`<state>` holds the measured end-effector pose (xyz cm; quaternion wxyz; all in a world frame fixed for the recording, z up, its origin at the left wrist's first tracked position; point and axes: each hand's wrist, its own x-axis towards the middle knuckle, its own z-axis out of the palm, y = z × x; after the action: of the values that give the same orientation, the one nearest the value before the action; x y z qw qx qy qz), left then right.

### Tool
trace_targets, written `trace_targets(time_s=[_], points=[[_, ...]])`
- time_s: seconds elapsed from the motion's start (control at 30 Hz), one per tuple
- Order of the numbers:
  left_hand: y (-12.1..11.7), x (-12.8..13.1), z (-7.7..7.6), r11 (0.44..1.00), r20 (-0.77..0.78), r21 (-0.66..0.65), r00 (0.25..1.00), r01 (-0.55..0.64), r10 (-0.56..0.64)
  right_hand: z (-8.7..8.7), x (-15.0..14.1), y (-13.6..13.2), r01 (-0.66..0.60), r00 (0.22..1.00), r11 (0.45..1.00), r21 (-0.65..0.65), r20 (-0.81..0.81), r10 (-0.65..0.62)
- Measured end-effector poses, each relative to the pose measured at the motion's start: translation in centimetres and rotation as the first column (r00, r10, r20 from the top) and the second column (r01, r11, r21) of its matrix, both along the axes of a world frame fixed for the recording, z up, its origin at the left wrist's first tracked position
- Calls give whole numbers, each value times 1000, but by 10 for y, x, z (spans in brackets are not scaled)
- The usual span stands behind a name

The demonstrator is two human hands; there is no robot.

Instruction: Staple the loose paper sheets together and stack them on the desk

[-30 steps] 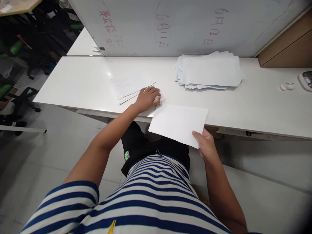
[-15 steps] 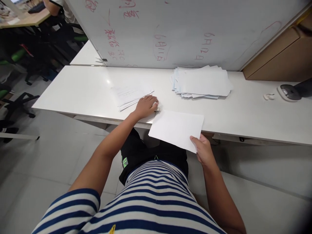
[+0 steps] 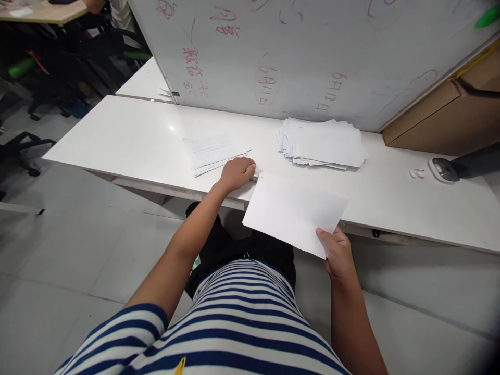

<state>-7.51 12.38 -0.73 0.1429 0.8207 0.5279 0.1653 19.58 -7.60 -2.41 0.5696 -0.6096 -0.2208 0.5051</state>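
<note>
My left hand [image 3: 237, 174] rests on the white desk with its fingers curled over what looks like a small stapler [image 3: 253, 178]. Only a pale, metallic end of it shows past the fingertips. White paper sheets [image 3: 292, 211] reach over the desk's front edge, their upper left corner at that end. My right hand [image 3: 339, 251] pinches the sheets at their lower right corner, thumb on top. Just left of my left hand lies a small pile of printed papers [image 3: 213, 151], slightly fanned. A thicker, uneven stack of white papers [image 3: 324, 143] sits farther back, right of centre.
A whiteboard [image 3: 234, 62] with red writing stands along the back of the white desk [image 3: 117, 135]. To the right are a cardboard box [image 3: 425, 114], a dark and white device [image 3: 445, 169] and a small white clip-like piece [image 3: 417, 173]. A person [image 3: 121, 15] sits at far left.
My right hand has drawn slightly right and down with the sheets, which have turned a little. My left hand stays at the stapler. The camera view has tilted and shifted.
</note>
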Motion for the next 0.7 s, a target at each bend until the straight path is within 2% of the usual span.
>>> trace_targets(time_s=[0.2, 0.4, 0.7], points=[[-2, 2, 1, 999, 13, -11, 998, -54, 54, -4, -5, 2, -8, 1000, 1000, -3, 16, 8], [0, -2, 1, 998, 41, -42, 998, -50, 52, -6, -2, 1, -63, 998, 998, 4, 29, 63], [1, -4, -1, 997, 72, -55, 996, -53, 57, -7, 1, -1, -55, 996, 998, 9, 75, 55]])
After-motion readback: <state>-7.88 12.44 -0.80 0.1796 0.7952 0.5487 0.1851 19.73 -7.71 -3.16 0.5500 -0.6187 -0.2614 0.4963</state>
